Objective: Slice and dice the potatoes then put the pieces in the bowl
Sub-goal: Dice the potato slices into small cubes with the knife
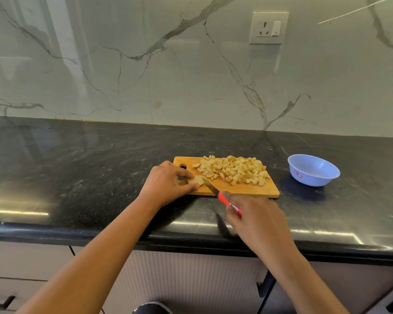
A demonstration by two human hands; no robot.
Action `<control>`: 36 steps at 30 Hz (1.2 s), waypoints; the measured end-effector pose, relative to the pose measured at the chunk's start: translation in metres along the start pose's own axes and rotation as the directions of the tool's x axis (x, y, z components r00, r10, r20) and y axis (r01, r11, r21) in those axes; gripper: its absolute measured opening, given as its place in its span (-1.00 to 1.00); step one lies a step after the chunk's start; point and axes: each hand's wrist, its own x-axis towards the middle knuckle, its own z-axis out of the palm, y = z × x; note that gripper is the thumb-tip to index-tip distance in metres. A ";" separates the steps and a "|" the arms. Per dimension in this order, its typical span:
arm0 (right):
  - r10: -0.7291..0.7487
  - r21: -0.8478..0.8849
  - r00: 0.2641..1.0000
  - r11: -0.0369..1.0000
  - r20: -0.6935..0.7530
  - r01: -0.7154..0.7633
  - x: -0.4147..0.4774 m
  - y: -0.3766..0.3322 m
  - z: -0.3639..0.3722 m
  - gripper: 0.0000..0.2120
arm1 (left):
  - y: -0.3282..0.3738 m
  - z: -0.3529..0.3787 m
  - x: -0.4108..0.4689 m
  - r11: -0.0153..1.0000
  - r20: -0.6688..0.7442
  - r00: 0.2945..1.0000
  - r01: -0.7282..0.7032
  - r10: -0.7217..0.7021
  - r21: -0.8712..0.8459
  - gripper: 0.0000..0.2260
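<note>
Dicing looks nearly done: a big pile of diced potato (233,169) covers the far right of the cutting board (243,189), with one last potato piece (196,179) at the board's left end. Left hand (168,183) pinches that piece in place; right hand (256,219) grips the red-handled knife (218,196), blade tip touching the piece. Left to do: dice this last piece, then move everything into the blue bowl (313,169), which sits beside the board's right end and appears to hold nothing yet
</note>
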 end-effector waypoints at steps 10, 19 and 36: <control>0.003 0.106 0.999 0.994 0.033 -0.007 0.019 -0.007 0.011 -0.65 | -0.006 0.003 0.003 0.997 -0.044 0.997 -0.059 0.061 0.051 -0.73; -0.042 -0.192 0.996 0.980 0.074 0.056 0.032 -0.028 0.026 -0.57 | -0.010 0.006 0.004 0.997 -0.085 0.994 -0.070 0.071 0.014 -0.75; 0.004 0.066 0.998 0.998 0.059 -0.008 0.017 -0.015 0.000 -0.65 | -0.016 0.001 0.003 0.998 -0.051 0.997 0.053 -0.052 0.019 -0.71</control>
